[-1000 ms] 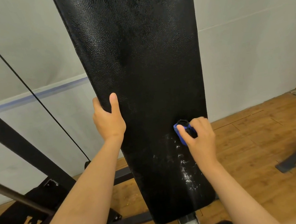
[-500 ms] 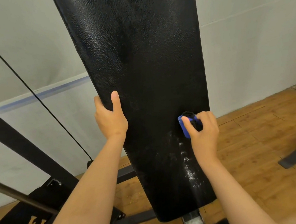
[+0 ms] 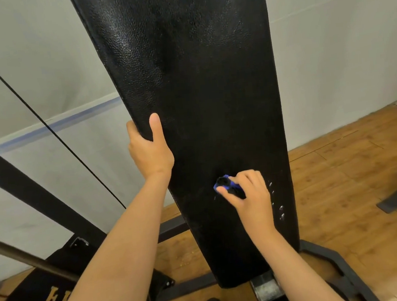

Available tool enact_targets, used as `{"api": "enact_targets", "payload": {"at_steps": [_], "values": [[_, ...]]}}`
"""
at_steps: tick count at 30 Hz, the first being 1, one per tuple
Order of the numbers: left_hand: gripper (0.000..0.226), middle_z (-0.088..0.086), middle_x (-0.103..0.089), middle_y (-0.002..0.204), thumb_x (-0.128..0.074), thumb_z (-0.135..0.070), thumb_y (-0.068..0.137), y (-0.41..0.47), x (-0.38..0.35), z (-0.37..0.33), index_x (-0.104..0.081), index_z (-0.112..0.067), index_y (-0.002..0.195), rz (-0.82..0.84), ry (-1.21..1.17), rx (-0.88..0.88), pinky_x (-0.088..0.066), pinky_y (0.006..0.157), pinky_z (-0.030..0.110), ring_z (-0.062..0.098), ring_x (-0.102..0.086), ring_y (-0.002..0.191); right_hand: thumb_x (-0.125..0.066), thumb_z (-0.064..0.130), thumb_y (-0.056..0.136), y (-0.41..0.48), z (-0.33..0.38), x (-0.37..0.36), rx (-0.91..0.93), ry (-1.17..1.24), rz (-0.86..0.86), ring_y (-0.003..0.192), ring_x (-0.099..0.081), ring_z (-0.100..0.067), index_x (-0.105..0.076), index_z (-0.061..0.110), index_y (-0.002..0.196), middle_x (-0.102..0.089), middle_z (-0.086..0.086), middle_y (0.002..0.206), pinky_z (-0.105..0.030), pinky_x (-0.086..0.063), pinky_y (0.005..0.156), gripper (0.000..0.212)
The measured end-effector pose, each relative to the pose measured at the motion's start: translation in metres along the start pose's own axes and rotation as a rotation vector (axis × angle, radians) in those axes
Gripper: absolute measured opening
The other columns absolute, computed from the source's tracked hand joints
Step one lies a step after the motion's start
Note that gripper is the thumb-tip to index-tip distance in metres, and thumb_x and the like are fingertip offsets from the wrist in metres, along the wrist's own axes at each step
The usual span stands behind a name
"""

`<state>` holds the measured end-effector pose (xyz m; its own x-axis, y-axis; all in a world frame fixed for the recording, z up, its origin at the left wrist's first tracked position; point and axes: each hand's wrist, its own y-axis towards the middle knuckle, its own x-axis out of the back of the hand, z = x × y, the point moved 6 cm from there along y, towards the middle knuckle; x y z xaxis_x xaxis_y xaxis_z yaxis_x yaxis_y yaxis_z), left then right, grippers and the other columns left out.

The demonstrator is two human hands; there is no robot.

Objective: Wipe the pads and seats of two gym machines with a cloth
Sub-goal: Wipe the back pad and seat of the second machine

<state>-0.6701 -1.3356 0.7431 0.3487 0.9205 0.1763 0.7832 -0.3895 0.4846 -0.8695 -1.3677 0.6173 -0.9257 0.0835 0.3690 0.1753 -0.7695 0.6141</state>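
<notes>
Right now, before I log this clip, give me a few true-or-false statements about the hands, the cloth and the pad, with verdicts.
1. The left hand grips the left edge of the black pad. True.
2. The right hand holds nothing. False: it grips a blue cloth.
3. The cloth is against the lower part of the pad. True.
4. The white droplets lie to the left of the right hand. False: they lie to its right, near the pad's right edge.
5. The floor is grey carpet. False: it is wooden boards.
</notes>
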Motion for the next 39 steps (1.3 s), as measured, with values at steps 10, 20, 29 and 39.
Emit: {"api": "enact_targets", "payload": {"at_steps": [10, 20, 29, 39], "values": [[0.035, -0.029, -0.046, 0.092, -0.045, -0.042, 0.098, 0.002, -0.003, 0.001, -0.049, -0.016, 0.121, 0.066, -0.044, -0.026, -0.035, 0.064, -0.005, -0.023, -0.048, 0.078, -0.069, 0.029, 0.081, 0.018, 0.025, 0.003, -0.103, 0.061, -0.216, 0.092, -0.05, -0.011, -0.064, 0.009, 0.09, -0.056, 0.0, 0.096, -0.009, -0.038, 0.08, 0.023], [0.025, -0.019, -0.052, 0.084, -0.048, -0.041, 0.097, 0.005, -0.002, 0.006, -0.045, -0.019, 0.107, 0.173, -0.133, -0.062, -0.041, 0.062, 0.003, -0.02, -0.052, 0.074, -0.072, 0.028, 0.078, -0.051, 0.026, -0.047, -0.085, -0.001, -0.061, 0.091, -0.048, -0.007, -0.065, 0.011, 0.091, -0.054, 0.006, 0.095, -0.007, -0.037, 0.083, 0.023], [0.037, -0.02, -0.055, 0.094, -0.051, -0.046, 0.094, 0.008, -0.006, 0.013, -0.044, -0.018, 0.117, 0.318, -0.18, -0.095, -0.043, 0.066, 0.003, -0.016, -0.055, 0.081, -0.069, 0.029, 0.08, -0.013, 0.039, -0.023, -0.144, 0.109, -0.283, 0.089, -0.055, -0.017, -0.063, 0.013, 0.089, -0.053, 0.005, 0.093, -0.015, -0.044, 0.076, 0.02], [0.055, -0.022, -0.052, 0.106, -0.066, -0.037, 0.088, 0.013, -0.005, 0.026, -0.034, -0.016, 0.127, 0.566, -0.162, -0.207, -0.049, 0.078, 0.009, -0.009, -0.056, 0.095, -0.064, 0.038, 0.083, -0.051, 0.048, -0.068, 0.075, -0.015, -0.063, 0.087, -0.049, -0.008, -0.065, 0.009, 0.088, -0.052, 0.005, 0.093, -0.014, -0.042, 0.077, 0.029]]}}
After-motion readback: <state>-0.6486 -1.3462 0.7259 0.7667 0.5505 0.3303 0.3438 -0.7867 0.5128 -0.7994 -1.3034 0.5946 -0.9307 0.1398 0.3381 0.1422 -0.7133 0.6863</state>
